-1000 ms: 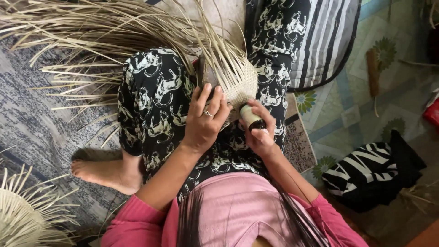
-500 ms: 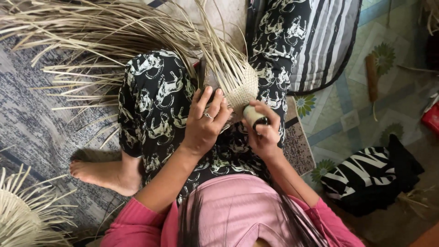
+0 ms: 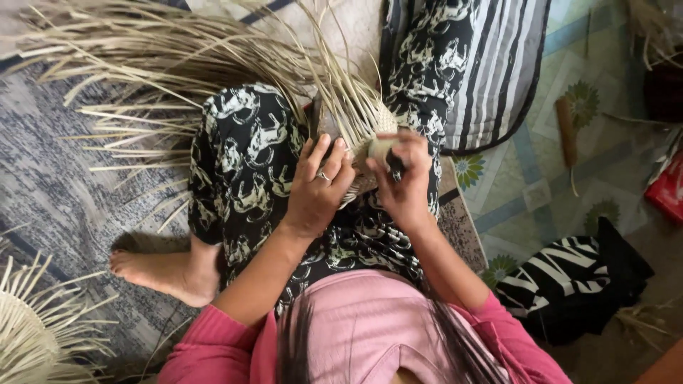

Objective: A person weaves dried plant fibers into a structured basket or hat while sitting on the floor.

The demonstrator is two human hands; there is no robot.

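A half-woven straw piece (image 3: pixel 370 124) rests on my lap between my knees, its long pale strips (image 3: pixel 178 64) fanning out to the upper left. My left hand (image 3: pixel 316 188), with a ring on one finger, presses on the woven part from the left. My right hand (image 3: pixel 405 181) grips the piece from the right, and a small dark tool (image 3: pixel 395 167) shows between its fingers. My legs wear black trousers with a white print (image 3: pixel 249 171). My bare foot (image 3: pixel 167 274) lies on the rug at lower left.
A second woven piece with loose strips (image 3: pixel 35 327) sits at the lower left edge. A striped cushion (image 3: pixel 498 71) lies at upper right. A wooden-handled tool (image 3: pixel 568 139) rests on the patterned floor. A black-and-white striped cloth (image 3: pixel 569 277) and a red packet (image 3: pixel 669 188) lie to the right.
Both hands have shifted slightly upward on the woven piece. My right hand has turned, closing more over the weave's edge.
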